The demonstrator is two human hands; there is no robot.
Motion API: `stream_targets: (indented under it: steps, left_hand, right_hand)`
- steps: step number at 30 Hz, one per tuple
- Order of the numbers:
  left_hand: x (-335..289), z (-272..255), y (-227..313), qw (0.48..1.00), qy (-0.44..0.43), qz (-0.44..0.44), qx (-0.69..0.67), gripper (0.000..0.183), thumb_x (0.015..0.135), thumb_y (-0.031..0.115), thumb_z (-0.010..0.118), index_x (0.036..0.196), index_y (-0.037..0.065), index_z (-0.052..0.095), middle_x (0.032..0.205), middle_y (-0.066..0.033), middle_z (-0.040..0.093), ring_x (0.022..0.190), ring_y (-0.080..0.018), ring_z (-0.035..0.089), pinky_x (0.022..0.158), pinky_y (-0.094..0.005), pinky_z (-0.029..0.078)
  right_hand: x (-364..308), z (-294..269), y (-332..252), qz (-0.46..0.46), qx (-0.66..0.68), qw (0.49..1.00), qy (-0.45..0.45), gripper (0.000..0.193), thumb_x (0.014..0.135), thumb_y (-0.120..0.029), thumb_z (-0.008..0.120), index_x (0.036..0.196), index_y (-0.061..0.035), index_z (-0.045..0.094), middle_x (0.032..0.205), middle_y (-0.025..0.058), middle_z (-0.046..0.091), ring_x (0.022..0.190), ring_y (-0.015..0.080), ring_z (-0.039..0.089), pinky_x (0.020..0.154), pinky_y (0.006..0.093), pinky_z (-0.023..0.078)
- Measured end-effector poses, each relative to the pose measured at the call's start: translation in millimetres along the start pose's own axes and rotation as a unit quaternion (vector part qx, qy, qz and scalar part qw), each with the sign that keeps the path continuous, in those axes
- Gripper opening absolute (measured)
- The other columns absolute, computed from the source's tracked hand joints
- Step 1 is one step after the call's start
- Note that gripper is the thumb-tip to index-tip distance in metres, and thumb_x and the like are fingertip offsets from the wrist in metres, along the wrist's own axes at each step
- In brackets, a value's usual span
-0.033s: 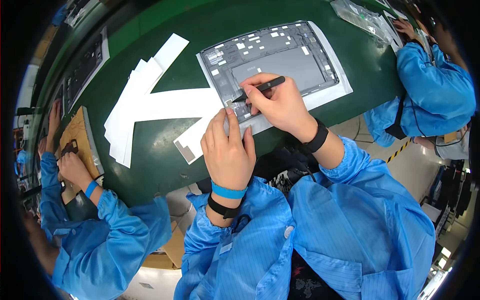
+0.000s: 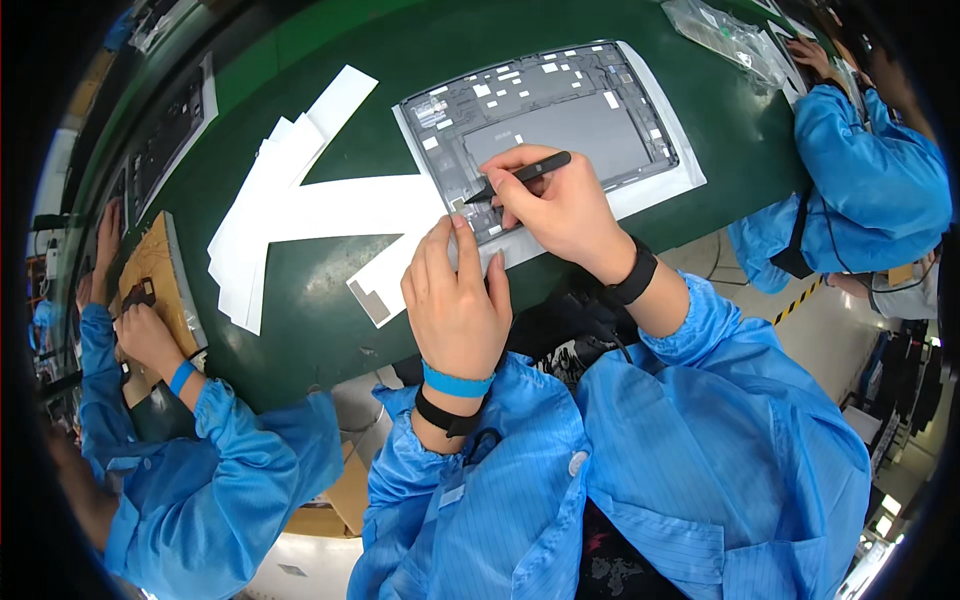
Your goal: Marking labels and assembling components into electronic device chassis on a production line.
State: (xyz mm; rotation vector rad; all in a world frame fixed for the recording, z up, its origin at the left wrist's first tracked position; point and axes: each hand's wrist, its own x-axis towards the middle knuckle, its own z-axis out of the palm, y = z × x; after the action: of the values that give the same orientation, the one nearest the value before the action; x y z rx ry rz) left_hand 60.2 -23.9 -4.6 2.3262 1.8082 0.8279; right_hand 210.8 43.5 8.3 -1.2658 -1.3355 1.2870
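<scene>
A dark grey tablet-shaped housing (image 2: 560, 135) with many small white pieces on it lies on a white sheet (image 2: 660, 196). My right hand (image 2: 560, 210) grips a slim black pointed tool (image 2: 530, 172) like a pen; its tip is down at the housing's lower left part, beside a small pale patch (image 2: 459, 206). Whether the tool is tweezers or a pick I cannot make out. My left hand (image 2: 455, 295) rests with fingers stretched out, palm down, its fingertips at the housing's near left edge. Just beside it lies a white strip with a grey rectangle (image 2: 372, 302).
Fanned white paper strips (image 2: 250, 220) lie on the green table (image 2: 340, 150) at left. A clear plastic bag (image 2: 725, 40) is at the far right. Co-workers in blue sit on both sides; the left one's hand (image 2: 150, 340) is over a brown board (image 2: 165, 270).
</scene>
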Motion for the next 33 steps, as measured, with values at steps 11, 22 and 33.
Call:
stream_targets:
  steps: [11,22,33]
  left_hand:
    - [10,1,4,1.0,-0.013,-0.013,0.005,0.05,0.084,0.018,0.069,0.127,-0.006,0.057,0.122,-0.0182,0.055,0.112,-0.035,0.055,0.09,-0.0437,0.044]
    - [-14,-32,-12,0.999,0.015,-0.031,0.024,0.053,0.086,0.023,0.069,0.136,0.008,0.057,0.138,-0.0232,0.046,0.124,-0.0421,0.044,0.103,-0.0521,0.037]
    - [-62,-33,-30,0.99,-0.01,-0.129,0.062,0.048,0.086,0.032,0.072,0.129,0.013,0.064,0.15,-0.0288,0.032,0.139,-0.0483,0.03,0.109,-0.0546,0.031]
  right_hand:
    - [1,4,11,-0.086,-0.044,0.994,0.047,0.019,0.086,-0.013,0.065,0.09,0.0047,0.07,0.067,0.0116,0.068,0.058,0.0131,0.065,0.054,0.0271,0.049]
    - [-4,4,-14,-0.083,0.099,0.987,0.1,0.012,0.094,-0.012,0.061,0.092,-0.0013,0.067,0.071,0.0051,0.066,0.059,0.008,0.059,0.053,0.0239,0.048]
    - [-7,81,-18,-0.036,-0.094,0.98,-0.174,0.017,0.09,-0.012,0.062,0.094,0.004,0.066,0.071,0.0084,0.069,0.063,0.0102,0.065,0.058,0.0249,0.052]
